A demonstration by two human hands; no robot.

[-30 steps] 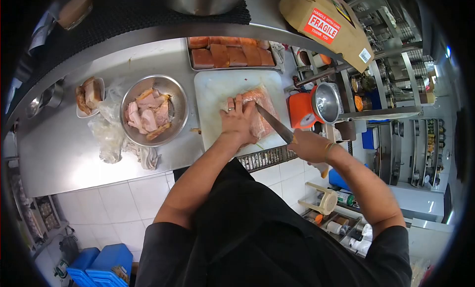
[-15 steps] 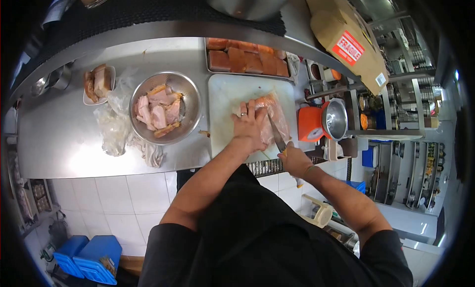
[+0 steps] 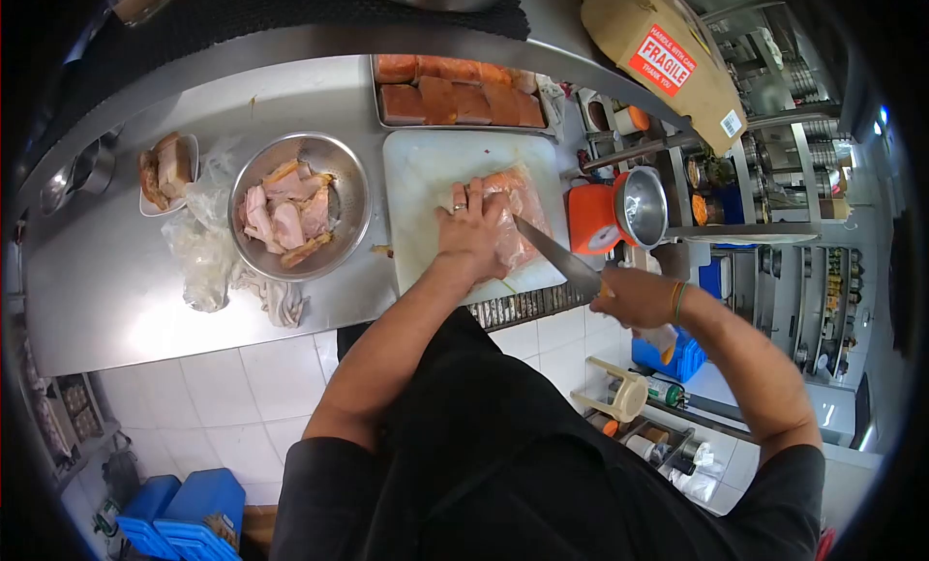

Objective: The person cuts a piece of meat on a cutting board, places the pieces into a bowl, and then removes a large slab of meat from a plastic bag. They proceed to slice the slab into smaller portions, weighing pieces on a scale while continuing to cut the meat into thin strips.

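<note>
A slab of pinkish meat in clear plastic wrapping (image 3: 525,205) lies on the white cutting board (image 3: 414,174). My left hand (image 3: 468,227) rests on its left part, fingers stretched out and pressing down, a ring on one of them. In my right hand (image 3: 639,297) is a knife (image 3: 559,258) with a yellowish handle, my fingers wrapped round it. Its long blade points up and left, with the tip at the wrapped slab beside my left fingers.
Left of the board stands a steel bowl (image 3: 365,189) of meat pieces. Behind it is a tray (image 3: 464,128) of browned meat blocks. An orange scale (image 3: 588,208) with a metal bowl (image 3: 641,208) stands to the right. A steel shelf edge (image 3: 319,44) crosses above.
My right hand has drawn the knife back to the right and down, so more blade shows clear of the slab. My left hand stays on the wrapped meat. The whole view has shifted slightly.
</note>
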